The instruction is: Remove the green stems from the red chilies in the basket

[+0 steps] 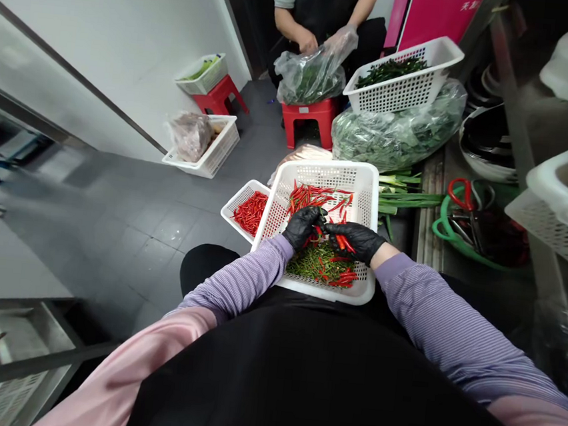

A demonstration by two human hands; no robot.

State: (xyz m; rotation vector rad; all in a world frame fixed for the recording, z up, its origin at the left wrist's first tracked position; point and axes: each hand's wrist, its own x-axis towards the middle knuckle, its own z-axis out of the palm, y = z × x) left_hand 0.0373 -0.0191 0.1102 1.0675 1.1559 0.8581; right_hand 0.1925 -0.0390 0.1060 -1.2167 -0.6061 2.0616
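Both my hands wear black gloves and meet over a large white plastic basket (370,248) on my lap. My right hand (354,240) is closed around several red chili peppers (342,243), their tips showing below the fingers. Fingers of my left hand (303,225) are pinched together against the right fingertips, with a bit of red chili under them. Loose red chilies (308,197) lie in the far part of the basket. Green stems (317,262) are heaped in the near part, with some red chilies at its right.
A smaller white basket (228,211) of red chilies stands at the left. Ahead, a person handles a plastic bag (311,78) of greens on a red stool (309,114). Bagged greens (396,137) and green onions (406,196) lie right. Scissors (461,193) rest in a green basket (440,228).
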